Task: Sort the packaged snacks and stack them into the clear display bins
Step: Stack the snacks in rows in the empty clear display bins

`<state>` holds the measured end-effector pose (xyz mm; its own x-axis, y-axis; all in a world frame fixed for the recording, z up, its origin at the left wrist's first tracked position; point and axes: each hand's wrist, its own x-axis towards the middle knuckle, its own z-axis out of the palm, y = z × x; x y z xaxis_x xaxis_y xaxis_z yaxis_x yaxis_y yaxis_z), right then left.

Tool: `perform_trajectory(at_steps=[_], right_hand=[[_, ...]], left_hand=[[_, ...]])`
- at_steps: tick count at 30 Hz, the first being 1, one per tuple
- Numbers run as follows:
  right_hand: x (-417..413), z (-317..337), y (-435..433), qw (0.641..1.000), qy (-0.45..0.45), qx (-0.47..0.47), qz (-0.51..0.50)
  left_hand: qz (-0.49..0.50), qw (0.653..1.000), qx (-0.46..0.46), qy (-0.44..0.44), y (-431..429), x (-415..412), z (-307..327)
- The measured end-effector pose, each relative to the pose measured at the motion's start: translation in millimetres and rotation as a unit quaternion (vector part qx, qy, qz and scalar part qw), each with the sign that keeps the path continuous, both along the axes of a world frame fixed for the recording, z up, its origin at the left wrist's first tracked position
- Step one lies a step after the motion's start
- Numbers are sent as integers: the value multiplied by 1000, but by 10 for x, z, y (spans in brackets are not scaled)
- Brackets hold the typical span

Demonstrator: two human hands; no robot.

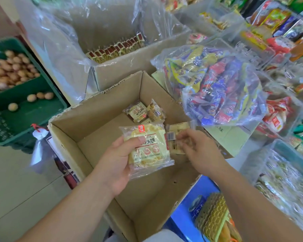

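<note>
Over the open cardboard box (94,123), in the head view, our left hand (117,165) grips a yellow snack packet (147,147), thumb across its label, probably to gather a stack. It lies face up, long axis running far to near and tilted slightly right. Our right hand (199,151) pinches a second packet (177,135) just beside it. More packets (143,110) lie in the box's far corner.

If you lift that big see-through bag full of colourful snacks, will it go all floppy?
Probably floppy: the clear bag is thin, crinkled plastic, so it would likely sag. Its loose packets would probably shift around. It bulges full, so it may feel heavy.
</note>
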<state>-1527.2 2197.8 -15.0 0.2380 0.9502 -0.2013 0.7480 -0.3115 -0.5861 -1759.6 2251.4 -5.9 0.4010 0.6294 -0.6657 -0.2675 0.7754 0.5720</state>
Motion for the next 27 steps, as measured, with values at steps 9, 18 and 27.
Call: perform_trajectory(at_steps=[9, 18, 27], right_hand=[[623, 765, -1280, 918, 310, 166, -184], [1184, 562, -2151, 856, 410, 197, -245], [1685, 182, -2795, 836, 421, 227, -269]], left_hand=[[-18, 994, 101, 29, -525, 522, 425], [-76, 990, 97, 70, -1493, 1545, 374], [-167, 971, 120, 123, -2027, 2346, 194]])
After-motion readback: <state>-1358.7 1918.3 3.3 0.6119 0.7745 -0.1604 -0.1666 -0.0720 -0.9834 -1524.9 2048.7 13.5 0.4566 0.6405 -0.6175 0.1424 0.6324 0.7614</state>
